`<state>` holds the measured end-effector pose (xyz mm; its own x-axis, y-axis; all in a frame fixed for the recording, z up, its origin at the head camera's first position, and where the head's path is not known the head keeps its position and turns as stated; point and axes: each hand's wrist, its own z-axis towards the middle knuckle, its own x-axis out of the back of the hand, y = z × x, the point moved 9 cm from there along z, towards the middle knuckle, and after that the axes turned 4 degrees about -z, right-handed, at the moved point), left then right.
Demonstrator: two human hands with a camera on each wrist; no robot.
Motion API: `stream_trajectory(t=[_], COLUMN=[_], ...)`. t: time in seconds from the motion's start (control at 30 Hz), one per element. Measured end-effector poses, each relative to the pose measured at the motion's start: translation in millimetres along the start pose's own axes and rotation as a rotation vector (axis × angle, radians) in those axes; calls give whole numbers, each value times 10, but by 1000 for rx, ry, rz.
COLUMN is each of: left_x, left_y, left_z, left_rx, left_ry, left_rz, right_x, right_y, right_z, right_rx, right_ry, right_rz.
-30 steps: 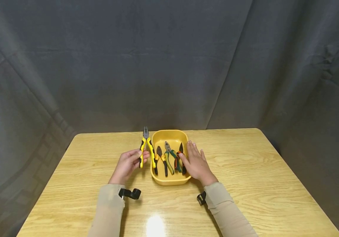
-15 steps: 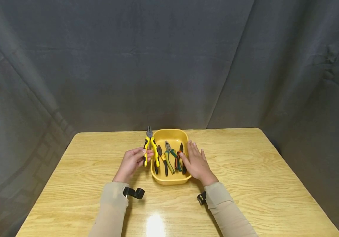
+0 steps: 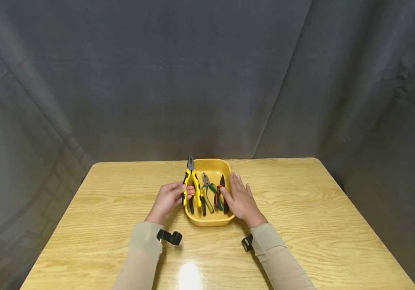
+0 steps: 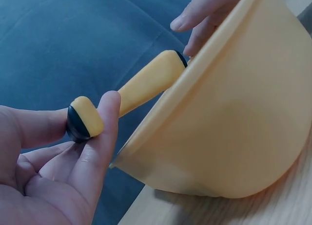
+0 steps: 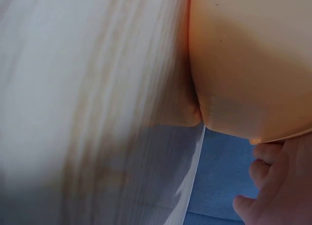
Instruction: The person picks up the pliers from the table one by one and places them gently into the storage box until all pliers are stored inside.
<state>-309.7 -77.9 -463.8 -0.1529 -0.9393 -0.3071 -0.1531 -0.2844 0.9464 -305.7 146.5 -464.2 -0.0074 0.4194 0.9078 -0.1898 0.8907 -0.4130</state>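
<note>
My left hand pinches one handle of a pair of yellow-and-black pliers between thumb and fingers. The pliers are held up over the left side of a yellow plastic tub, their handles spread and metal head pointing away. In the left wrist view the handle ends stand at the tub's rim. My right hand rests against the tub's right rim with fingers straight, its thumb over the edge. Inside lie pliers with green-and-yellow handles, dark-bladed ones with orange-and-black handles, and a black-handled tool, partly hidden.
The tub stands on a light wood table, near its far edge. Dark grey cloth hangs behind and at the sides. Black camera mounts are worn at both wrists.
My left hand has moved right with the yellow-and-black pliers, from beside the tub to over its left side. My right hand has stayed at the right rim.
</note>
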Motion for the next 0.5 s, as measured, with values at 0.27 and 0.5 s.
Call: stream_trajectory(t=[0.27,0.5], left_x=[-84,-147], left_y=[-21,-36], left_z=[47,55], left_rx=[-7,13], left_ry=[1,12], left_rz=[14,62], right_x=[-5,-15], right_y=[37,37], right_z=[20,31], right_rx=[-6,-9], right_ry=[-3,-8], right_rz=[6,8])
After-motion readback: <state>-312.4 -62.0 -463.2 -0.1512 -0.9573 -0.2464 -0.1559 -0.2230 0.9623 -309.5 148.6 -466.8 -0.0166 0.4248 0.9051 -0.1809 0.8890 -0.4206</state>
